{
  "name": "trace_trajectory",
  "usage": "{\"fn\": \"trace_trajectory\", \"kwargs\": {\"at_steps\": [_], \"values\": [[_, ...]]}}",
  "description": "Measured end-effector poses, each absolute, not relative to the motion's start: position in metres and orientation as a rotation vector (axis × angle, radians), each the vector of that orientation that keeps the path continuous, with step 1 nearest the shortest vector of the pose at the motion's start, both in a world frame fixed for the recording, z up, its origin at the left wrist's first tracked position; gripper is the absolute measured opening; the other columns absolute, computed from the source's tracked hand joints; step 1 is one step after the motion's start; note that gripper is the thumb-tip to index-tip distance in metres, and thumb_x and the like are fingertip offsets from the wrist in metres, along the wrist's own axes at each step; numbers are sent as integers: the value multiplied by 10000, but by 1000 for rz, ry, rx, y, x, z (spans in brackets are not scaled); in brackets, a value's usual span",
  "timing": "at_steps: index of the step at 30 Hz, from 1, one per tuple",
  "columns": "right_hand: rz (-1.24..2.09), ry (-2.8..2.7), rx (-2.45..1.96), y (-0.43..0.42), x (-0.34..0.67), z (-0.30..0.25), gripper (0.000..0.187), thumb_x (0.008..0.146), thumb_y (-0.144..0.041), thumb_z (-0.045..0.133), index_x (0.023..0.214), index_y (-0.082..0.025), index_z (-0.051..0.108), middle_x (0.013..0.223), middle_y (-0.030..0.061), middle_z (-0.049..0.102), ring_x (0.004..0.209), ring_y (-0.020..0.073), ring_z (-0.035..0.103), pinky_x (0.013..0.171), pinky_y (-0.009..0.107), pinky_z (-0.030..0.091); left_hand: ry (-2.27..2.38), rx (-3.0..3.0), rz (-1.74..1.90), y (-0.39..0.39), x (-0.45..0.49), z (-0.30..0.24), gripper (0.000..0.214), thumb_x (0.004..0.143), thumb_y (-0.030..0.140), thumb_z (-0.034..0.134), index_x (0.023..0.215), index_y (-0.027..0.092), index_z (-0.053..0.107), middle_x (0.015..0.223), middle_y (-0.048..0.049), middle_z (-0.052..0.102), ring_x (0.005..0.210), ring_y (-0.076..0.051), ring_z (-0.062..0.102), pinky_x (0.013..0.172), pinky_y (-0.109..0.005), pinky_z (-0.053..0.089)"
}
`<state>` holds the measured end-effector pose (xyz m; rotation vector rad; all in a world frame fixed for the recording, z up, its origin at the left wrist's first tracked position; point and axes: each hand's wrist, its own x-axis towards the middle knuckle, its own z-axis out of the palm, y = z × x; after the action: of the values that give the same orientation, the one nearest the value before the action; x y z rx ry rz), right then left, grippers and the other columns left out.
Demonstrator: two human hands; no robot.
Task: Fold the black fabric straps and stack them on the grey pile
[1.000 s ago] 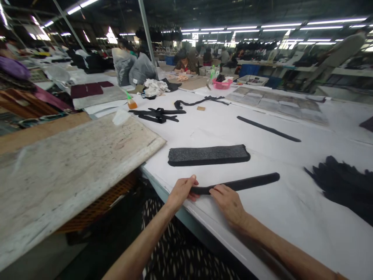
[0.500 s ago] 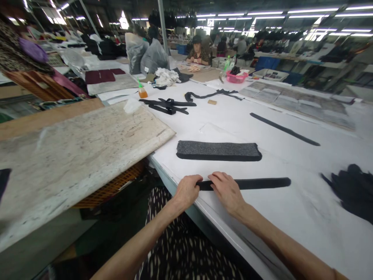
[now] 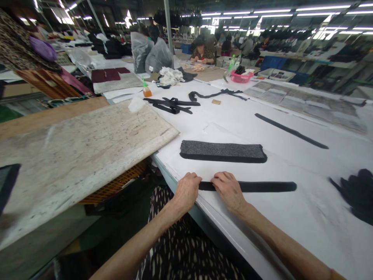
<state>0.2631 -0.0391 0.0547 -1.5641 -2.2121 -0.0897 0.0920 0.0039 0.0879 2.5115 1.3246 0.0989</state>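
A black fabric strip (image 3: 268,186) lies flat along the near edge of the white table, its length running to the right. My left hand (image 3: 187,190) pinches its left end between thumb and fingers. A short way along, my right hand (image 3: 229,189) has its fingers bent and closed on the same strip; the fingertips hide part of it. Just beyond my hands rests a long stack of strips (image 3: 223,151), grey speckled on top with a black front side. Farther right, a single dark strip (image 3: 291,131) lies slantwise on the table.
A stained pale board (image 3: 87,151) stands to the left. Dark fabric pieces (image 3: 355,196) are heaped at the right. Tangled black strips (image 3: 173,104), an orange-liquid bottle (image 3: 146,89), and a pink basket (image 3: 241,77) sit farther back. A person (image 3: 202,54) works across the table.
The view has shifted slightly left, so things appear a little farther right. My hands keep nearly the same hold, and the strip's right part looks straighter.
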Motion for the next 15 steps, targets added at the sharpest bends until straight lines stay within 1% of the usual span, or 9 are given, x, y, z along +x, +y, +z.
{"fn": "trace_trajectory", "kwargs": {"at_steps": [2,4,7,9,12,15], "values": [[-132,-2230,-1511,-40,264,52,139,858,-118,519,815,-180,636,844,41,583,802,178,476,750,310,379,1308,2579,134,4,89,83,235,856,81,418,831,187,627,840,-44,606,845,-207,527,676,-293,445],[-155,-2269,-1467,-41,266,50,151,864,-106,497,845,-167,634,839,47,576,783,176,472,732,305,383,1250,2653,194,3,84,77,208,834,59,440,810,182,606,831,-42,590,825,-203,507,686,-298,442],[-172,-2328,-1387,-43,270,49,184,875,-94,455,879,-152,630,852,59,570,786,178,466,725,303,388,1077,2751,289,2,76,66,162,802,50,473,849,168,574,869,-51,569,833,-211,480,729,-319,445],[-188,-2361,-1332,-43,272,50,198,879,-93,436,888,-142,628,855,66,568,789,180,460,727,306,390,965,2791,314,2,71,62,173,775,51,498,897,160,555,907,-65,557,853,-223,469,748,-337,446],[-235,-2436,-1271,-43,274,52,192,875,-89,436,904,-123,622,837,70,562,782,185,450,721,310,389,874,2834,260,2,67,61,238,744,41,511,953,152,534,942,-82,545,878,-238,464,771,-354,447],[-300,-2523,-1249,-42,276,52,180,868,-82,444,928,-108,612,828,68,552,772,187,443,706,310,385,828,2902,157,2,67,65,254,760,33,483,990,132,525,951,-90,545,878,-240,468,793,-357,444]]}}
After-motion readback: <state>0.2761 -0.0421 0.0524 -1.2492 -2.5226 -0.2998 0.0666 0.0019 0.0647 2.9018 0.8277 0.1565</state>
